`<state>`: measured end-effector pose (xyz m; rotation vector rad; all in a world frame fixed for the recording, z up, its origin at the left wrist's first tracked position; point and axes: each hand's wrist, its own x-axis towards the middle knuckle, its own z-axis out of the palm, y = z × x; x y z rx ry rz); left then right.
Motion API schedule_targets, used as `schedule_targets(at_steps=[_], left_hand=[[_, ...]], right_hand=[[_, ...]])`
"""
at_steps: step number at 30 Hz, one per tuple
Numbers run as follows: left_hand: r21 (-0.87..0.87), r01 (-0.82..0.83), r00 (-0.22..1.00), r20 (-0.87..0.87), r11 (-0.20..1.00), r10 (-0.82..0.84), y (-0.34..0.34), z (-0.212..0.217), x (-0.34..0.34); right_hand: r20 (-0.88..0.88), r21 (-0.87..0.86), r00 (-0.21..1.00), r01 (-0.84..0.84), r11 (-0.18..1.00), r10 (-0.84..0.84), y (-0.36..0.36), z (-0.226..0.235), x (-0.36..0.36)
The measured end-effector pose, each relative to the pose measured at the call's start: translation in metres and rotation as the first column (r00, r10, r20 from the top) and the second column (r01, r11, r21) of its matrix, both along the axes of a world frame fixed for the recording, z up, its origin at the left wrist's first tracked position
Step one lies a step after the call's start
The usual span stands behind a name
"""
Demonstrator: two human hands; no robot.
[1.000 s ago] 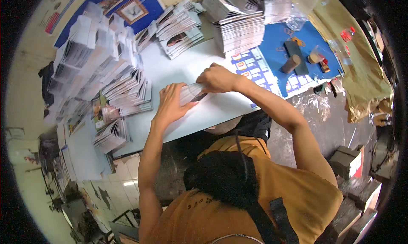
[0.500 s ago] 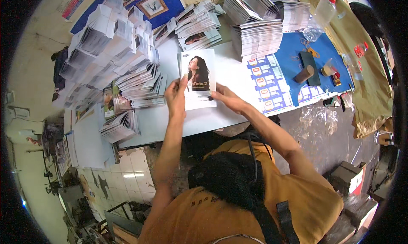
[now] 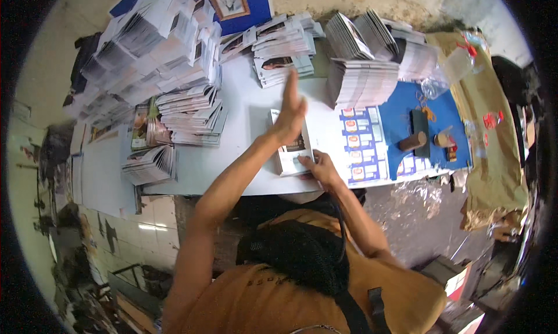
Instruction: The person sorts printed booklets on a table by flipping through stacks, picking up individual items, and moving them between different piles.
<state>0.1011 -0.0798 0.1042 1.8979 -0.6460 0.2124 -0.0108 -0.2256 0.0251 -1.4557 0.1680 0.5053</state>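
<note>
A small stack of white booklets (image 3: 290, 164) with a dark picture on the cover lies near the front of the white table (image 3: 244, 159). My left hand (image 3: 290, 116) is over its far part, fingers stretched away from me and seen edge-on, slightly blurred. It holds nothing that I can see, and it covers much of the top cover. At the stack's near right corner, my right hand (image 3: 324, 170) grips the edge with the thumb on top; its other fingers are partly hidden.
Tall piles of folded booklets (image 3: 151, 49) crowd the left side. More booklet bundles (image 3: 285, 49) lie at the back, beside upright stacks (image 3: 363, 84). On a blue sheet (image 3: 401, 107) at the right are a brown cylinder (image 3: 411, 141), a dark oblong block (image 3: 419, 127) and a clear plastic bottle (image 3: 459, 63).
The booklets were held up between both hands and now rest on the table, closer to me. My left hand has left their side and moved over them. The view has shifted.
</note>
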Motion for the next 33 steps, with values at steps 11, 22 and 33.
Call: schedule_targets(at_steps=[11, 22, 33], left_hand=[[0.685, -0.378, 0.926, 0.293, 0.623, 0.239, 0.013, -0.071, 0.04], [0.58, -0.377, 0.925, 0.191, 0.722, 0.329, 0.021, -0.081, 0.039], [0.537, -0.36, 0.928, 0.122, 0.763, 0.351, 0.022, -0.079, -0.001]], right_hand=[[-0.099, 0.057, 0.993, 0.077, 0.995, -0.071, -0.007, 0.006, 0.001], [-0.106, 0.037, 0.986, 0.134, 0.99, -0.129, -0.005, 0.006, 0.007], [-0.101, 0.032, 0.982, 0.163, 0.986, -0.159, 0.001, 0.014, 0.002]])
